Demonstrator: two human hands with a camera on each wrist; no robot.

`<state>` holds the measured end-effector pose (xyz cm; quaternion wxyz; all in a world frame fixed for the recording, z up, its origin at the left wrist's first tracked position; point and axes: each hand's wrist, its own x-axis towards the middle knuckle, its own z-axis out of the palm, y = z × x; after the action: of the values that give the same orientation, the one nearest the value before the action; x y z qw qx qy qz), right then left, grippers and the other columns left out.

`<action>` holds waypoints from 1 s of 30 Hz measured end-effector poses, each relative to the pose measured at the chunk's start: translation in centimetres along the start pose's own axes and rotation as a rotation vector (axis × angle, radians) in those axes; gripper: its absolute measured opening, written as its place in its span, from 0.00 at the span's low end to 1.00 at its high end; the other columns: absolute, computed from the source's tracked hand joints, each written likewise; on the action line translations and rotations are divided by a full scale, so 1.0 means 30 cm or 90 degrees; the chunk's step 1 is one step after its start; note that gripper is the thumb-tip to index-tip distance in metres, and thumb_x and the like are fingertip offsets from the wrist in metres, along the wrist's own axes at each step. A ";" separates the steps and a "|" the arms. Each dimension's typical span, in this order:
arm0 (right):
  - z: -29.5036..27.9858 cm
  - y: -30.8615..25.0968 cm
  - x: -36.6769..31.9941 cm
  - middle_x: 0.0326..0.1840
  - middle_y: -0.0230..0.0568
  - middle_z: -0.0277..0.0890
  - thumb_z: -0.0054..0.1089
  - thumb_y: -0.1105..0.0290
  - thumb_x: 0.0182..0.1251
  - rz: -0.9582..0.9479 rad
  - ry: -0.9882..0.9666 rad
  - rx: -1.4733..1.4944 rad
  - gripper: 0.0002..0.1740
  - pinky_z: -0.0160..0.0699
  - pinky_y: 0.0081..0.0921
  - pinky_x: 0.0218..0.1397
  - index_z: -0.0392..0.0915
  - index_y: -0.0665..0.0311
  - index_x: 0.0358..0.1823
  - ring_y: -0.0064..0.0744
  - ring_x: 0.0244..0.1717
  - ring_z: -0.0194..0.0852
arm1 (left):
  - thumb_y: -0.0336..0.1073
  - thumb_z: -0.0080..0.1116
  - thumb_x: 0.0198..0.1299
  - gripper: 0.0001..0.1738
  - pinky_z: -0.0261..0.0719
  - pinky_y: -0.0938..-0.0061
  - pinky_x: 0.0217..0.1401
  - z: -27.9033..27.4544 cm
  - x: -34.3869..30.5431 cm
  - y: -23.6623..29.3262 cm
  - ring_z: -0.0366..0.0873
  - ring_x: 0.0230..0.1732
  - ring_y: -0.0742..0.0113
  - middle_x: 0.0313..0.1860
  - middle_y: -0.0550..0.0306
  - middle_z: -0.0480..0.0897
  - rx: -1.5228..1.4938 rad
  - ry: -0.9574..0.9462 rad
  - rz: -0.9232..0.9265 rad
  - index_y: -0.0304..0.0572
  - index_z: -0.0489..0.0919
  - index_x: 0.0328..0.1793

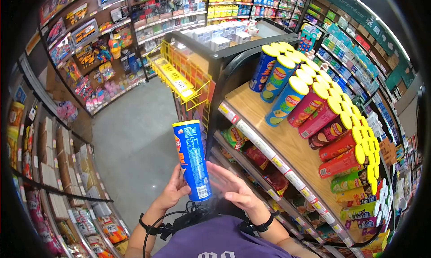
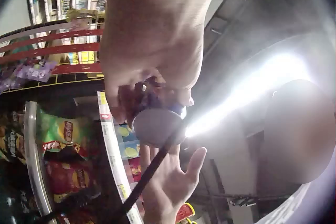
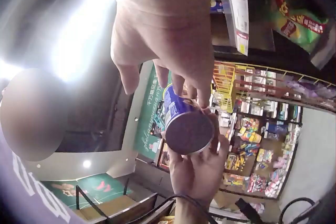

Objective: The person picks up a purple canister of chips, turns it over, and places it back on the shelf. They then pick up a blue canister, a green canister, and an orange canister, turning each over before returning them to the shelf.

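Note:
A blue chip canister (image 1: 193,161) with a yellow lid stands nearly upright in front of the person's chest, its printed back and barcode facing the head camera. The left hand (image 1: 175,186) grips its lower part from the left, thumb across the front. Just right of the canister is the right hand (image 1: 235,188), its fingers extended and slightly blurred. In the right wrist view the canister's round base (image 3: 190,132) faces the camera, and the right hand's fingers (image 3: 181,83) reach close beside its wall. The left wrist view also shows the base (image 2: 157,127) below the gripping left hand (image 2: 152,85).
A wooden-topped shelf (image 1: 251,109) at the right bears rows of yellow-lidded canisters (image 1: 330,105) in several colours. Bagged chips (image 1: 256,154) sit below. A yellow wire rack (image 1: 179,80) hangs on the shelf end. More shelves (image 1: 58,168) line the left, beyond the grey floor (image 1: 128,123).

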<state>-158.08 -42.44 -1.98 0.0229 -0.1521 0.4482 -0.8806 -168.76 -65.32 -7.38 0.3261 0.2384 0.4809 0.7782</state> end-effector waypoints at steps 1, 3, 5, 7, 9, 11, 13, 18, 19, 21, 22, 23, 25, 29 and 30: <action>-0.021 -0.013 -0.001 0.94 0.55 0.36 0.66 0.66 0.71 -0.002 0.009 -0.013 0.50 0.32 0.61 0.92 0.47 0.69 0.89 0.50 0.94 0.30 | 0.44 0.72 0.71 0.56 0.67 0.64 0.79 0.003 0.040 0.001 0.68 0.79 0.62 0.81 0.53 0.70 0.020 -0.012 0.031 0.45 0.45 0.92; -0.072 -0.041 -0.007 0.94 0.56 0.38 0.65 0.66 0.72 -0.005 0.026 -0.036 0.50 0.34 0.60 0.92 0.47 0.69 0.89 0.50 0.94 0.32 | 0.41 0.73 0.69 0.55 0.67 0.65 0.78 0.014 0.135 0.027 0.69 0.78 0.64 0.80 0.54 0.70 0.056 -0.017 0.042 0.43 0.46 0.91; -0.112 -0.083 -0.015 0.92 0.58 0.44 0.66 0.64 0.74 -0.021 0.066 -0.063 0.48 0.43 0.60 0.90 0.50 0.67 0.89 0.54 0.92 0.41 | 0.37 0.73 0.69 0.54 0.67 0.66 0.78 0.027 0.233 0.057 0.70 0.77 0.66 0.80 0.55 0.70 0.090 -0.016 0.042 0.41 0.48 0.91; -0.166 -0.126 -0.033 0.91 0.59 0.47 0.67 0.63 0.74 -0.016 0.096 -0.073 0.48 0.47 0.59 0.90 0.51 0.66 0.88 0.56 0.91 0.46 | 0.34 0.73 0.68 0.53 0.68 0.66 0.78 0.043 0.326 0.090 0.71 0.77 0.67 0.79 0.56 0.70 0.122 -0.007 0.033 0.40 0.49 0.90; -0.226 -0.159 -0.061 0.87 0.64 0.56 0.66 0.60 0.76 -0.013 0.102 -0.095 0.46 0.58 0.57 0.86 0.53 0.65 0.88 0.57 0.86 0.58 | 0.32 0.73 0.68 0.53 0.68 0.66 0.79 0.071 0.421 0.109 0.70 0.77 0.66 0.79 0.54 0.71 0.119 0.000 0.042 0.40 0.49 0.90; -0.275 -0.192 -0.086 0.85 0.65 0.60 0.66 0.58 0.77 0.001 0.104 -0.090 0.46 0.61 0.55 0.85 0.53 0.65 0.88 0.57 0.84 0.62 | 0.30 0.73 0.67 0.53 0.69 0.66 0.78 0.109 0.529 0.118 0.71 0.76 0.65 0.78 0.53 0.71 0.112 0.016 0.079 0.39 0.49 0.90; -0.308 -0.222 -0.110 0.81 0.63 0.66 0.66 0.59 0.77 -0.013 0.130 -0.095 0.45 0.67 0.52 0.82 0.54 0.67 0.87 0.55 0.79 0.70 | 0.28 0.73 0.65 0.55 0.71 0.66 0.78 0.158 0.625 0.096 0.72 0.75 0.65 0.77 0.52 0.72 0.096 0.050 0.133 0.39 0.48 0.90; -0.422 -0.268 -0.145 0.80 0.56 0.70 0.66 0.62 0.77 -0.051 0.138 -0.056 0.43 0.70 0.49 0.80 0.57 0.68 0.86 0.50 0.75 0.75 | 0.26 0.75 0.61 0.50 0.71 0.61 0.79 0.274 0.856 0.061 0.73 0.75 0.59 0.73 0.49 0.73 0.112 0.098 0.184 0.39 0.54 0.84; -0.442 -0.275 -0.149 0.80 0.56 0.70 0.66 0.62 0.77 -0.054 0.136 -0.049 0.42 0.70 0.49 0.80 0.58 0.68 0.85 0.50 0.75 0.75 | 0.27 0.76 0.60 0.51 0.71 0.62 0.79 0.286 0.899 0.052 0.73 0.75 0.59 0.73 0.49 0.73 0.149 0.105 0.187 0.39 0.54 0.84; -0.447 -0.298 -0.138 0.81 0.55 0.68 0.65 0.63 0.77 -0.039 0.139 -0.035 0.41 0.71 0.48 0.79 0.58 0.68 0.85 0.49 0.74 0.76 | 0.29 0.78 0.59 0.53 0.71 0.62 0.79 0.303 0.968 0.024 0.73 0.76 0.59 0.73 0.48 0.73 0.221 0.122 0.184 0.40 0.54 0.84; -0.452 -0.307 -0.131 0.81 0.54 0.68 0.65 0.63 0.77 -0.033 0.132 -0.029 0.41 0.71 0.48 0.79 0.58 0.68 0.85 0.49 0.74 0.76 | 0.31 0.80 0.58 0.53 0.71 0.62 0.79 0.314 1.003 0.016 0.74 0.75 0.58 0.73 0.47 0.73 0.264 0.128 0.190 0.41 0.55 0.83; -0.457 -0.315 -0.123 0.81 0.54 0.67 0.65 0.64 0.78 -0.028 0.124 -0.024 0.41 0.71 0.48 0.79 0.58 0.68 0.85 0.48 0.74 0.76 | 0.30 0.80 0.58 0.52 0.72 0.62 0.79 0.331 1.029 0.015 0.74 0.75 0.58 0.73 0.47 0.73 0.292 0.136 0.192 0.41 0.56 0.83; -0.461 -0.327 -0.118 0.81 0.53 0.68 0.64 0.67 0.78 -0.022 0.090 -0.014 0.38 0.70 0.45 0.80 0.60 0.68 0.85 0.45 0.73 0.76 | 0.30 0.80 0.58 0.51 0.72 0.62 0.78 0.363 1.068 0.014 0.75 0.73 0.57 0.73 0.46 0.73 0.348 0.151 0.195 0.41 0.57 0.81; -0.460 -0.329 -0.127 0.80 0.51 0.69 0.61 0.72 0.79 0.004 0.048 -0.029 0.35 0.70 0.41 0.81 0.62 0.68 0.84 0.41 0.74 0.75 | 0.27 0.79 0.57 0.49 0.77 0.63 0.75 0.370 1.137 -0.008 0.77 0.71 0.58 0.70 0.45 0.74 0.354 0.151 0.172 0.38 0.58 0.79; -0.462 -0.321 -0.133 0.80 0.51 0.69 0.61 0.72 0.79 0.007 0.039 -0.034 0.34 0.70 0.41 0.81 0.62 0.69 0.83 0.41 0.74 0.75 | 0.27 0.79 0.57 0.48 0.79 0.63 0.75 0.368 1.149 -0.010 0.78 0.70 0.57 0.69 0.44 0.75 0.380 0.153 0.173 0.38 0.58 0.79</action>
<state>-157.35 -25.15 -2.94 0.0099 -0.1232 0.4730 -0.8723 -184.33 -33.28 -0.98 0.0763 0.2922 0.6860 0.6620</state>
